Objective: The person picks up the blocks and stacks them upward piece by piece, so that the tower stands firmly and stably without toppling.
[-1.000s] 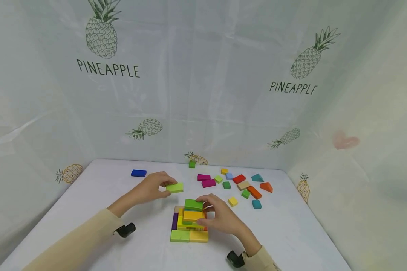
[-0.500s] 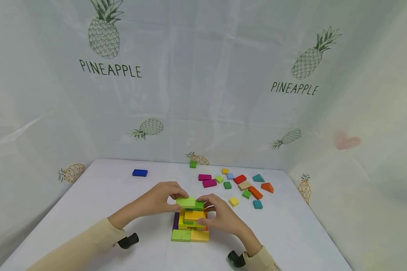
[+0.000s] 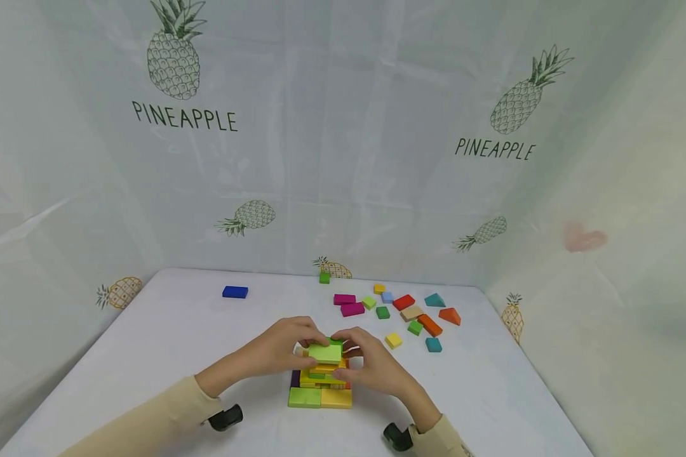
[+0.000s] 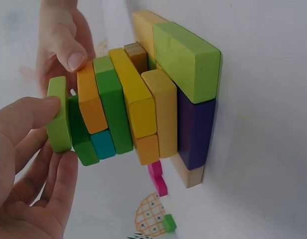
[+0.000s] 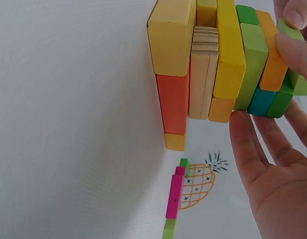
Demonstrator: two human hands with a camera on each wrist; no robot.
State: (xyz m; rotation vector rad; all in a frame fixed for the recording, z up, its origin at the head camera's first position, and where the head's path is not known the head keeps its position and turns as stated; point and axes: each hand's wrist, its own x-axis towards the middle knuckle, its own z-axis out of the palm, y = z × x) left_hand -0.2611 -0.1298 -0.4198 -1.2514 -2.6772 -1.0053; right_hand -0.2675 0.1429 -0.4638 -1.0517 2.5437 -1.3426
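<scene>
In the head view a tower of coloured wooden blocks (image 4: pixel 136 107) stands at the table's near middle, several layers high. My left hand (image 3: pixel 282 348) pinches a light green block (image 4: pixel 59 117) between thumb and fingers at the top. In the left wrist view it lies flat over a dark green block (image 4: pixel 83 142); whether they touch fully I cannot tell. My right hand (image 3: pixel 374 365) holds the tower's upper part from the right. Its thumb is against an orange block (image 5: pixel 273 50), and its fingers reach the far side by a teal block (image 5: pixel 261 102).
Loose blocks lie behind the tower to the right, among them magenta blocks (image 3: pixel 352 309), a yellow block (image 3: pixel 393 340) and a teal triangle (image 3: pixel 434 299). A blue block (image 3: pixel 235 292) sits at back left. A green block (image 3: pixel 324 278) is at the back edge.
My left hand has carried the light green block rightward and toward me, from beside the tower to over its top. The right hand has stayed on the tower.
</scene>
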